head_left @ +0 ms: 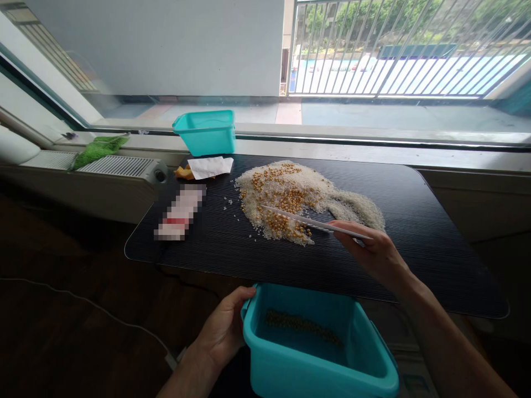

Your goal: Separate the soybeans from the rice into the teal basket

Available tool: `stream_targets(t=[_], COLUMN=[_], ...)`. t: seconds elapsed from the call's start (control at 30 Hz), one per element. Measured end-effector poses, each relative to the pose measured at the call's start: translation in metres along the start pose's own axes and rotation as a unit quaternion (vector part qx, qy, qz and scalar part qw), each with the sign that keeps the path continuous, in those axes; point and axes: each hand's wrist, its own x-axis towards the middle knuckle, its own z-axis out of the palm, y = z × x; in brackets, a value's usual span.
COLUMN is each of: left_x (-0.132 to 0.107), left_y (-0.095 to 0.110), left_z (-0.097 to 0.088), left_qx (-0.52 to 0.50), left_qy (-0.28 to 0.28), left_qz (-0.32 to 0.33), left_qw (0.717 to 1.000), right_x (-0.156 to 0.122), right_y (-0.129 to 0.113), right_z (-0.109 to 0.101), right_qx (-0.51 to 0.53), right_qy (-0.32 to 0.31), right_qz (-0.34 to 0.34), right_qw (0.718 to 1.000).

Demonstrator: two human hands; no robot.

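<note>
My left hand point(226, 320) grips the left rim of a turquoise plastic bin point(323, 373), thumb on the edge. The bin is held just below the table's near edge, with a band of small greenish-brown grains point(302, 326) on its floor. In my right hand point(369, 243) is a long, thin white strip point(307, 219), seen almost edge-on, so its exact kind is unclear. Its far end reaches over a spread pile of white rice point(249, 190) mixed with yellow-orange, pea-sized kernels point(290, 199). A paler, greyish heap of grain point(360, 207) joins the pile at right, beyond my right hand.
The dark wood-grain table point(431, 243) stands below a window. At its back left are a second turquoise bin point(211, 135), white paper point(211, 167) and a blurred pink-white item point(181, 215). A green cloth point(99, 149) lies on the radiator point(120, 166); a white cable point(103, 311) crosses the floor.
</note>
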Motion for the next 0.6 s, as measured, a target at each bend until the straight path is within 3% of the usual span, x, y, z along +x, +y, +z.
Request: stream_targets(t=[0.6], left_x=[-0.002], left_y=[0.005], left_z=[-0.007], left_qx=[-0.002], left_qy=[0.003], left_qz=[0.002], left_qw=[1.000], right_x=[-0.015], right_y=[-0.012], right_z=[-0.010], right_qx=[0.021], right_qy=[-0.028], right_qz=[-0.035], right_qw=[0.999])
